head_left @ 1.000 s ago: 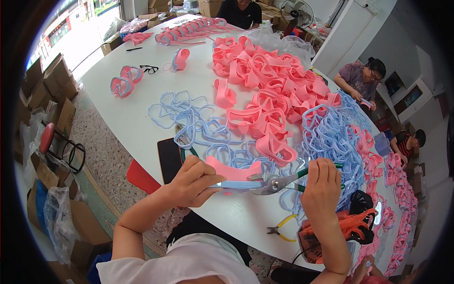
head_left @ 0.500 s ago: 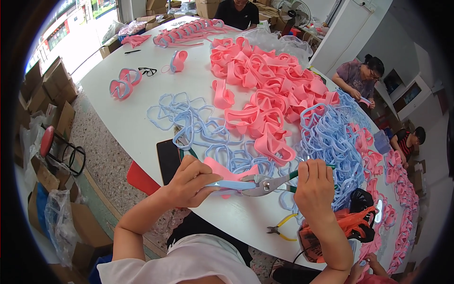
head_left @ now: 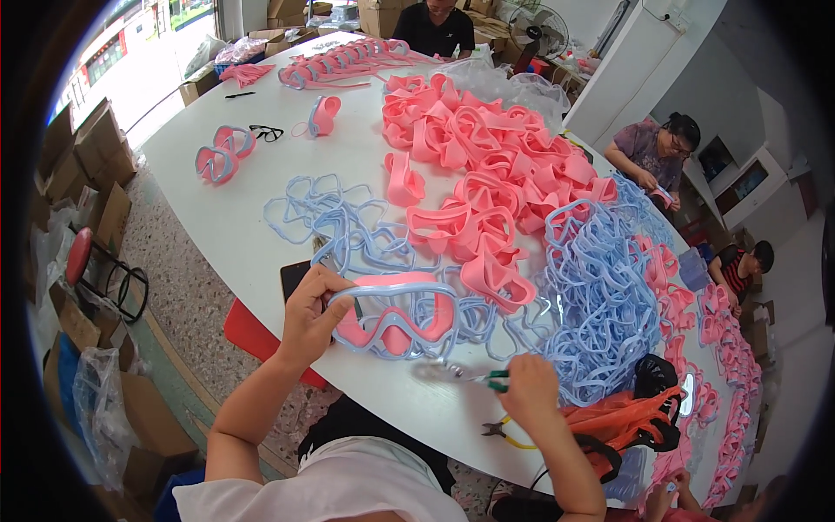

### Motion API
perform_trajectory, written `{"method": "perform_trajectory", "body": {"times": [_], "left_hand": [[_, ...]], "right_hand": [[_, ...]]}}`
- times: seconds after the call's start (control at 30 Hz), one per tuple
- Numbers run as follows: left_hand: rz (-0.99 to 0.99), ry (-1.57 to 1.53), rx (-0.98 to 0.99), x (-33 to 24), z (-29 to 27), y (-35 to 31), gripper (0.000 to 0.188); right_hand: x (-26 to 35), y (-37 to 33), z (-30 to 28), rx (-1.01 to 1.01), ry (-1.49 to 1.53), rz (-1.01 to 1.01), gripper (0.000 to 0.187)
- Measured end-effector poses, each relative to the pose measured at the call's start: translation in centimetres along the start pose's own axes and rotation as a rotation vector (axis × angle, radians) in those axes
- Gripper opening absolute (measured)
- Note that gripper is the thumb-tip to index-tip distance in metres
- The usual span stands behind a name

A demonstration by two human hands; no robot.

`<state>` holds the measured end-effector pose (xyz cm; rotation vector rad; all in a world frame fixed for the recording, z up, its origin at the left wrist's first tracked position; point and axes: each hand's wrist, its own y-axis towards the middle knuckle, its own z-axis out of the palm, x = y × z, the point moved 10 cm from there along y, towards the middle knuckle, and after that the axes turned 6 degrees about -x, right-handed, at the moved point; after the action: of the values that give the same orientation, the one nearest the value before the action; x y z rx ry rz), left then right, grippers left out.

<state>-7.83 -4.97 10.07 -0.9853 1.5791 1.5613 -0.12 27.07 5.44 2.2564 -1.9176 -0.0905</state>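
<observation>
Pliers [head_left: 444, 371], jaws blurred, now drop clear of the pink-and-blue mask [head_left: 397, 337], leaving its rim [head_left: 396, 289] free of the tool; left hand [head_left: 315, 317] pinches mask's left end above table [head_left: 191, 122], right hand [head_left: 532, 391] closes round green handles [head_left: 497, 381].

We see daylight glaring white through the doorway [head_left: 130, 74], the table [head_left: 348, 155] bright with soft shadows, the pliers [head_left: 454, 372] smeared by blur, and straight lines bending toward our view's blackened edges
</observation>
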Motion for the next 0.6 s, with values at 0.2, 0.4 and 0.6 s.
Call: {"method": "perform_trajectory", "body": {"times": [0.2, 0.4, 0.6], "left_hand": [[-0.110, -0.111, 0.038, 1.4, 1.1, -0.6, 0.014], [-0.195, -0.080, 0.111, 0.9, 2.6, -1.7, 0.014], [-0.179, -0.083, 0.140, 0.5, 4.0, -1.7, 0.014]], "right_hand": [[2.7, -1.2, 5.9, 0.096, 0.023, -0.184, 0.037], [3.2, 4.2, -4.8, -0.177, 0.572, -0.059, 0.036], [6.4, 6.4, -8.8, -0.208, 0.739, -0.231, 0.026]]}}
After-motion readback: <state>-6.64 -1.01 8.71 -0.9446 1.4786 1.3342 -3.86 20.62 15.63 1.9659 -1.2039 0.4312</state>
